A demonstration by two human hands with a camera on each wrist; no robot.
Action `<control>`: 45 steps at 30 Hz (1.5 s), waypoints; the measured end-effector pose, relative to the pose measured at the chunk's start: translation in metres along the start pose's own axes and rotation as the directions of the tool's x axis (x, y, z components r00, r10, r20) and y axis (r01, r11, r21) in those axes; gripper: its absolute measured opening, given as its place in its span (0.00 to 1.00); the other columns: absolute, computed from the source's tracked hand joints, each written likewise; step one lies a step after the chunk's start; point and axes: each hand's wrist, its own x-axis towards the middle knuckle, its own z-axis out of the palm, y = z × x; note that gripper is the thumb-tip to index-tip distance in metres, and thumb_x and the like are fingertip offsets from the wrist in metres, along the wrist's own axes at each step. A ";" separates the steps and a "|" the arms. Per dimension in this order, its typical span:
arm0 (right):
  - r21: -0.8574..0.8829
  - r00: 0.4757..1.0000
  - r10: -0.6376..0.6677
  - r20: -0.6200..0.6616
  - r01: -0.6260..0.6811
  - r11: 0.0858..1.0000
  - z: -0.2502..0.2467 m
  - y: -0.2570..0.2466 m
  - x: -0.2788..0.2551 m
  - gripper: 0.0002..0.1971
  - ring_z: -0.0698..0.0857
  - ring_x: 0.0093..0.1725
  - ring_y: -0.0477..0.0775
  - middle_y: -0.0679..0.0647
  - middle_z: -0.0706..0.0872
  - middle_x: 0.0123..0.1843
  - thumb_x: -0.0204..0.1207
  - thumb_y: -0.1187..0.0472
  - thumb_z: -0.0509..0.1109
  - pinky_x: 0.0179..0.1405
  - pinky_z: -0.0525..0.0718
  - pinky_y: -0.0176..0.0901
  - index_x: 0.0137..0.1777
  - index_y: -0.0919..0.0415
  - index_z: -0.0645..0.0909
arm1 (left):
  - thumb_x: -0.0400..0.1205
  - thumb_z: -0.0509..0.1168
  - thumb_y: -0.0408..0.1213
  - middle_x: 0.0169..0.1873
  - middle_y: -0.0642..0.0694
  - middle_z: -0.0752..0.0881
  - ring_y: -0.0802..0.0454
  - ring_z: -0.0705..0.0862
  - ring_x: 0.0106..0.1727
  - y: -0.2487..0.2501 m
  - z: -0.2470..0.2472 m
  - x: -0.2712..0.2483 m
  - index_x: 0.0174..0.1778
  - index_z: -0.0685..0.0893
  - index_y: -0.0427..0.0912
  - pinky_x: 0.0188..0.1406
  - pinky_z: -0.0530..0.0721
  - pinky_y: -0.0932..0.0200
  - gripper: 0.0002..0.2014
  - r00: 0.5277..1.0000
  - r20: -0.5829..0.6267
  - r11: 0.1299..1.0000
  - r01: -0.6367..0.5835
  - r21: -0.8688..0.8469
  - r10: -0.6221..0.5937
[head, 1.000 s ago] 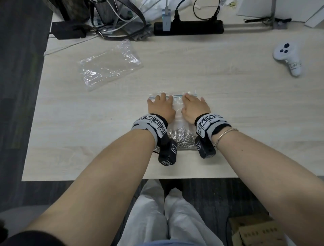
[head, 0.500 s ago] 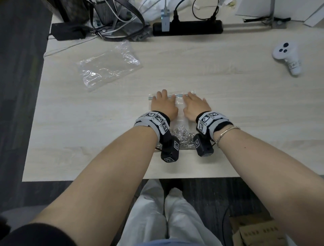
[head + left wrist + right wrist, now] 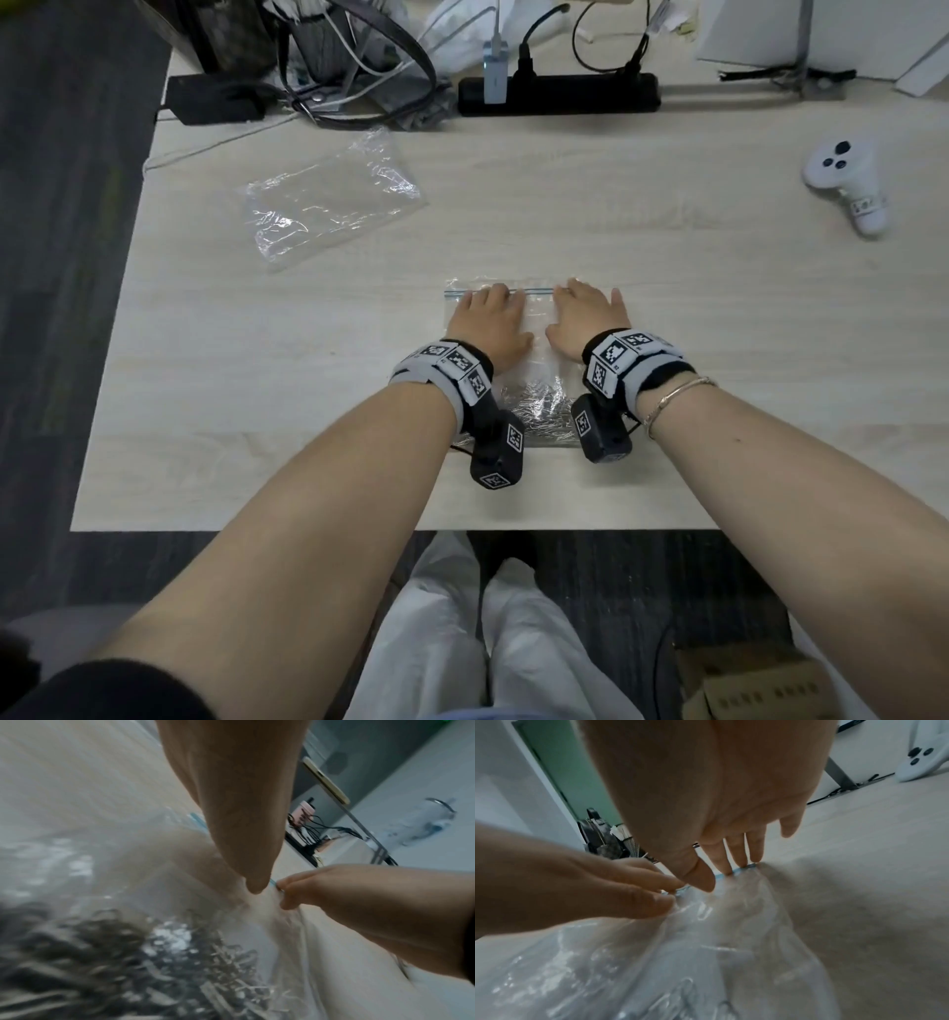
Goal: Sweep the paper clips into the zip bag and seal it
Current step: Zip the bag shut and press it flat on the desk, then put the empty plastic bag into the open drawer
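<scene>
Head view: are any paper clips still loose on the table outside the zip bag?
No, the paper clips sit heaped inside the zip bag; none show on the table.

A crumpled clear plastic sheet [image 3: 328, 198], black power strip [image 3: 558, 94] and white controller [image 3: 842, 177] lie on the desk [image 3: 667, 246].

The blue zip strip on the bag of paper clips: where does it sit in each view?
Head: blue zip strip at centre, crossing between both hands' fingertips.
Left wrist: a short piece at centre left, another between thumb and right hand.
Right wrist: centre, under the fingertips.
Shared landmark: white controller; absent from left wrist.
</scene>
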 end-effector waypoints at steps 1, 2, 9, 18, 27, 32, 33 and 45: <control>-0.012 1.000 -0.005 -0.017 0.005 1.000 -0.001 -0.004 -0.001 0.34 0.48 0.84 0.55 0.56 0.48 0.85 0.80 0.55 0.58 0.83 0.42 0.58 0.83 0.59 0.49 | 0.84 0.52 0.51 0.77 0.35 0.63 0.37 0.62 0.78 -0.006 0.002 -0.006 0.80 0.56 0.38 0.80 0.59 0.43 0.31 0.999 -0.027 0.999 0.039 -0.014 -0.039; -0.025 0.999 -0.026 -0.042 0.025 0.999 -0.001 -0.009 -0.002 0.34 0.48 0.84 0.55 0.57 0.47 0.85 0.80 0.57 0.58 0.83 0.43 0.57 0.83 0.60 0.48 | 0.85 0.49 0.52 0.78 0.34 0.61 0.37 0.60 0.79 -0.015 0.005 -0.013 0.80 0.54 0.36 0.80 0.58 0.42 0.32 0.993 -0.056 0.995 0.100 -0.026 -0.102; -0.010 0.980 -0.166 -0.110 0.166 0.986 0.008 -0.047 -0.001 0.34 0.48 0.84 0.57 0.58 0.47 0.85 0.79 0.61 0.57 0.83 0.47 0.52 0.83 0.60 0.47 | 0.85 0.45 0.56 0.81 0.38 0.55 0.43 0.55 0.82 -0.045 0.011 -0.028 0.81 0.52 0.34 0.80 0.57 0.43 0.35 0.977 0.006 0.973 0.213 -0.083 -0.214; -0.009 0.996 -0.081 -0.037 0.081 0.997 0.013 -0.064 0.012 0.32 0.49 0.84 0.55 0.56 0.47 0.85 0.82 0.54 0.54 0.83 0.47 0.57 0.83 0.60 0.48 | 0.84 0.41 0.61 0.84 0.43 0.48 0.45 0.46 0.84 -0.073 -0.011 -0.021 0.83 0.46 0.46 0.81 0.47 0.40 0.34 0.990 0.112 0.990 0.097 -0.101 -0.085; 0.112 0.959 -0.039 -0.281 0.074 0.991 -0.015 -0.089 0.017 0.25 0.67 0.73 0.60 0.57 0.68 0.75 0.76 0.61 0.61 0.71 0.64 0.56 0.74 0.59 0.68 | 0.85 0.52 0.39 0.83 0.38 0.42 0.37 0.40 0.83 -0.148 -0.041 -0.015 0.80 0.57 0.44 0.81 0.46 0.38 0.26 0.929 -0.051 0.930 0.364 -0.058 -0.367; 0.204 0.967 -0.046 -0.251 0.100 0.974 -0.023 -0.105 0.027 0.24 0.66 0.74 0.59 0.55 0.69 0.75 0.76 0.63 0.60 0.72 0.63 0.55 0.73 0.58 0.70 | 0.83 0.50 0.35 0.83 0.42 0.43 0.40 0.38 0.83 -0.186 -0.045 -0.007 0.81 0.56 0.42 0.80 0.42 0.34 0.27 0.907 0.044 0.907 0.420 0.000 -0.420; 0.211 0.972 -0.038 -0.232 0.088 0.974 -0.022 -0.106 0.027 0.24 0.66 0.74 0.59 0.56 0.69 0.75 0.76 0.63 0.60 0.72 0.63 0.55 0.73 0.58 0.69 | 0.83 0.51 0.35 0.83 0.42 0.46 0.41 0.39 0.84 -0.190 -0.045 -0.006 0.81 0.55 0.41 0.80 0.42 0.33 0.28 0.909 0.064 0.911 0.412 0.006 -0.411; 0.373 0.976 0.037 -0.212 0.046 0.927 -0.039 -0.103 0.009 0.25 0.66 0.75 0.61 0.59 0.70 0.76 0.77 0.64 0.61 0.74 0.65 0.52 0.75 0.60 0.67 | 0.81 0.61 0.30 0.49 0.38 0.83 0.42 0.80 0.48 -0.161 -0.098 -0.016 0.57 0.73 0.36 0.45 0.76 0.51 0.10 0.844 -0.316 0.786 0.181 -0.592 -0.433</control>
